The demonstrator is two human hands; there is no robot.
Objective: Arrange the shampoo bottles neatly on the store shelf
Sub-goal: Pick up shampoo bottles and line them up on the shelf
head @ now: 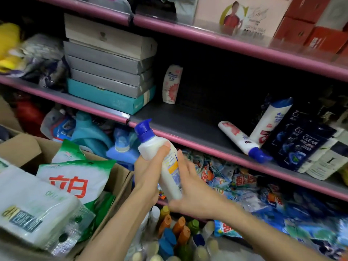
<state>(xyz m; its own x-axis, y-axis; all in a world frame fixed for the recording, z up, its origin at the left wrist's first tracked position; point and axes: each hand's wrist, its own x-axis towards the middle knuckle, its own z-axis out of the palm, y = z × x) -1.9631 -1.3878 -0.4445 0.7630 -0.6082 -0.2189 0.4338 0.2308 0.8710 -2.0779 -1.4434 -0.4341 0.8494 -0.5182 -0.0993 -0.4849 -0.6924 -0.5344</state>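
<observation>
Left hand (148, 166) gripped the blue-capped white shampoo bottle (160, 159) around its upper body; right hand (190, 187) lay against its lower side, fingers extended, apparently steadying it below the shelf (188, 121). Beyond, one bottle (243, 140) lay toppled, another (172, 83) stood upright.

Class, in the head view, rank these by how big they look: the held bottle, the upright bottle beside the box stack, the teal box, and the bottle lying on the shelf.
1. Teal box
2. Held bottle, though nearness to the camera enlarges it
3. Lying bottle
4. Upright bottle, set farther back, so its true rank is unsure
</observation>
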